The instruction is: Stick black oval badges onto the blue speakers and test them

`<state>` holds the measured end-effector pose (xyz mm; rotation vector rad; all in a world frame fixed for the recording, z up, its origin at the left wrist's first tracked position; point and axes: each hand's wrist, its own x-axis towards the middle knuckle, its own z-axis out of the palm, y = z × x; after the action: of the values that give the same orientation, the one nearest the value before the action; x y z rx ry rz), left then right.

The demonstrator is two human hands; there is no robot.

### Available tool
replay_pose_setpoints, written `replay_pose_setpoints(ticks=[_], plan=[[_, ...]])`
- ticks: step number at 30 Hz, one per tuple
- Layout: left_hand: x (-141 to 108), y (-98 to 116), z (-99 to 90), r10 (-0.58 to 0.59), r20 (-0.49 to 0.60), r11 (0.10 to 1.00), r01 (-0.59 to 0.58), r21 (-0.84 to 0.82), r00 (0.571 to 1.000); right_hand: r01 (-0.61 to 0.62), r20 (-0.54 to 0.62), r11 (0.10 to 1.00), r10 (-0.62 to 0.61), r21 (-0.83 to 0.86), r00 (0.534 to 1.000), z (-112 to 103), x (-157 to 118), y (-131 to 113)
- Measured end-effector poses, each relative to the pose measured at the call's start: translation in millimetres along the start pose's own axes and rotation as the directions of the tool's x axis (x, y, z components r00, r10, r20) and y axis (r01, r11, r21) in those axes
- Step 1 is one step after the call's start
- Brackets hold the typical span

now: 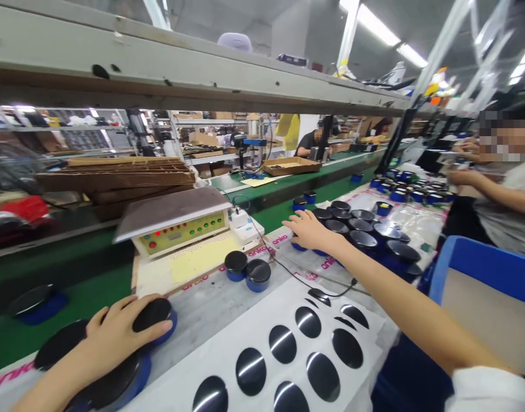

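My left hand (116, 329) curves its thumb and fingers round a round blue case with a black top (153, 316) at the lower left. Larger-looking black-topped blue cases (112, 383) stand close under that wrist. Reaching across to the far side, my right hand (309, 230) has its fingers spread over a blue case (299, 247), most of it covered by the hand; whether it is gripped I cannot see. Beside it stands a cluster of similar cases (363, 239). Between my hands lies a white sheet (228, 343) with glossy black discs (283, 343).
Two blue cases (258, 274) stand by a control box (181, 232) with lit buttons. A black cable crosses the bench. Behind runs a green conveyor (91, 286). A blue bin (485, 263) stands at right, near another person (506, 194). A shelf beam (202, 63) spans overhead.
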<state>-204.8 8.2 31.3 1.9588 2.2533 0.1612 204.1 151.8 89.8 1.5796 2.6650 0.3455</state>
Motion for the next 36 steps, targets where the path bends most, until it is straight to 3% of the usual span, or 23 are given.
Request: replay_pose_setpoints(ticks=[3,7,9,11,15,19,23,26,28,31,36], plan=[[-7.3,14.0,-14.5,0.029,0.082,1.0,-0.028,-0.011,0.996,0.169,-0.066,0.982,-0.164,0.083,0.984,-8.4,1.1,-48.6],[-20.1,20.5,-36.3,0.022,0.075,1.0,-0.021,-0.019,0.997,0.364,-0.121,0.918,-0.348,0.156,0.929,-9.0,-18.2,-113.1],[-31.2,22.1,-48.8,-0.001,0.049,1.0,0.001,-0.012,0.999,0.432,-0.142,0.884,-0.411,0.179,0.9,-7.7,-36.3,-133.6],[-43.6,25.5,-57.1,0.022,0.042,1.0,-0.021,-0.012,0.999,0.512,-0.117,0.802,-0.502,0.307,0.857,-6.8,-57.6,-144.7],[-56.1,34.2,-45.9,0.1,-0.021,0.995,-0.099,0.025,0.995,0.497,-0.019,0.567,-0.646,0.658,0.763,-1.7,-95.1,-150.9],[-44.4,40.0,-19.9,0.095,-0.115,0.995,-0.094,0.017,0.989,0.46,0.021,0.515,-0.682,0.723,0.731,8.9,-102.0,-153.4],[-47.6,61.9,-9.0,0.107,-0.233,0.992,-0.119,-0.041,0.967,0.51,0.071,0.514,-0.749,0.69,0.659,13.1,-88.1,-159.6],[-70.6,86.8,8.8,0.123,-0.305,0.951,-0.201,-0.237,0.944,0.566,0.075,0.516,-0.778,0.644,0.624,13.3,-79.1,-163.8],[-85.5,96.4,28.4,0.057,-0.307,0.833,-0.215,-0.51,0.95,0.586,0.061,0.498,-0.792,0.639,0.607,13.9,-75.4,-162.9],[-96.0,96.9,53.7,-0.061,-0.224,0.627,-0.137,-0.767,0.973,0.593,0.009,0.449,-0.802,0.668,0.597,15.6,-73.6,-152.7],[-94.5,91.1,58.3,0.018,-0.21,0.643,-0.172,-0.747,0.978,0.591,-0.056,0.464,-0.755,0.66,0.654,20.3,-79.7,-132.0]])
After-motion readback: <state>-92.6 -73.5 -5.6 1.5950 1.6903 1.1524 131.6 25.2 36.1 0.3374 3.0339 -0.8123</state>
